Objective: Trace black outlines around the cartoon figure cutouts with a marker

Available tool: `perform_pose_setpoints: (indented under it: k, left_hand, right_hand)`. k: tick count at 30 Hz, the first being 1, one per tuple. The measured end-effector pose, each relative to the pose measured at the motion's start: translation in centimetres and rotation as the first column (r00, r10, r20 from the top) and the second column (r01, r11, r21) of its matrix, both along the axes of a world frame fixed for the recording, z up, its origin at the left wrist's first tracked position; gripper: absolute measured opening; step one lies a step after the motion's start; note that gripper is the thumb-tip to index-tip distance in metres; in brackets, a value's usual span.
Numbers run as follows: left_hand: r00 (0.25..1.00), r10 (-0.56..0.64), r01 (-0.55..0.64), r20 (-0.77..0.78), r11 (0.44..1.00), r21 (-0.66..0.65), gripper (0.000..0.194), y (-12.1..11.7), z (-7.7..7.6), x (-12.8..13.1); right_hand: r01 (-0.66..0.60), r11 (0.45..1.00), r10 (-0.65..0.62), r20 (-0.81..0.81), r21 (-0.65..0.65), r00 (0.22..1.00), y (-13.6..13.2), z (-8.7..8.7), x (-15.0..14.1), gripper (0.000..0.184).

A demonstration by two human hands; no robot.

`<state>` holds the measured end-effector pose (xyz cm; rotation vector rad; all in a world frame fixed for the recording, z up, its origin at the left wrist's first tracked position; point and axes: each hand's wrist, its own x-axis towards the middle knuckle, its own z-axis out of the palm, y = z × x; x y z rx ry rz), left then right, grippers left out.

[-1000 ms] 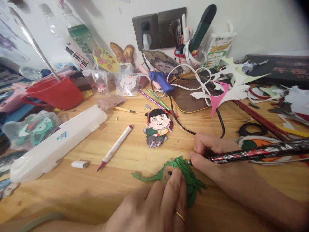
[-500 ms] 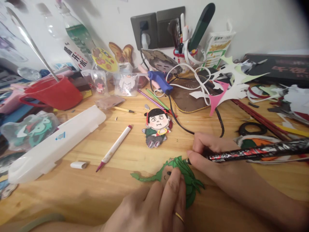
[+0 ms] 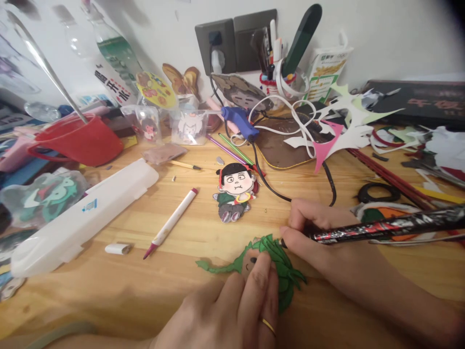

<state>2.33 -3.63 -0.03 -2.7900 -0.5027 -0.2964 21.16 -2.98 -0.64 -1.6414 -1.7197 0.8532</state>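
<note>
A green-haired cutout figure (image 3: 285,271) with a brown face lies on the table, its thin green strand stretching left. My left hand (image 3: 232,305), a gold ring on one finger, presses it down with closed fingers that cover part of it. My right hand (image 3: 319,232) grips a black marker pen (image 3: 363,230) patterned in red and white. The pen's tip meets the upper right edge of the green hair. Just beyond lies a black-haired cutout figure (image 3: 237,191) in a green top. Left of it rests an uncapped white marker (image 3: 170,223) with a magenta tip, beside its white cap (image 3: 117,248).
A long white case (image 3: 87,218) and a red mug (image 3: 83,140) stand on the left. At the back are a blue glue gun (image 3: 240,122) with cables, a pen holder (image 3: 269,87) and a milk carton (image 3: 325,72). Paper scraps (image 3: 345,121) lie right.
The view has shifted very slightly. Both hands, the marker pen and the green-haired figure hold nearly the same position.
</note>
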Motion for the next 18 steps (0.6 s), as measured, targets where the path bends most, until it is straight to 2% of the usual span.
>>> perform_pose_setpoints:
  k: [6, 11, 18]
  left_hand:
    - [0.999, -0.041, 0.041, 0.011, 0.999, 0.029, 0.038, 0.31, -0.1, 0.0]
    - [1.0, -0.005, 0.005, -0.012, 1.0, 0.005, 0.039, 0.38, -0.13, 0.15]
    - [1.0, -0.01, 0.01, -0.013, 1.0, -0.001, 0.036, 0.02, 0.17, 0.07]
  right_hand:
    - [0.0, 1.0, -0.001, -0.041, -0.022, 0.999, 0.11, 0.22, -0.14, 0.026]
    - [0.001, 0.997, -0.004, -0.049, -0.075, 0.999, 0.07, 0.54, -0.19, 0.027]
    - [0.0, 1.0, -0.002, -0.071, -0.025, 0.997, 0.0, 0.29, -0.09, 0.028]
